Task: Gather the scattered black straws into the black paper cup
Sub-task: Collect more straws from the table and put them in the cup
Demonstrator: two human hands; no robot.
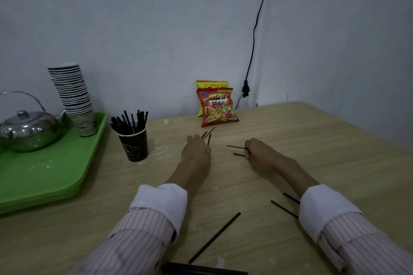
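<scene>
The black paper cup point(134, 145) stands on the wooden table, left of centre, with several black straws point(129, 121) upright in it. My left hand point(196, 150) lies palm down to the right of the cup, fingers closed over a few straws point(209, 135) that stick out beyond the fingertips. My right hand point(260, 152) pinches two straws point(237, 150) that point left. One long straw point(214, 238) lies diagonally near me. Two more straws point(285, 207) lie partly hidden beside my right sleeve. A dark bundle point(201, 269) sits at the bottom edge.
A green tray point(44, 176) at the left holds a metal kettle point(29, 129) and a tall stack of paper cups point(73, 96). Two snack bags point(216, 105) lean against the wall behind my hands. A black cable point(254, 35) hangs to a plug.
</scene>
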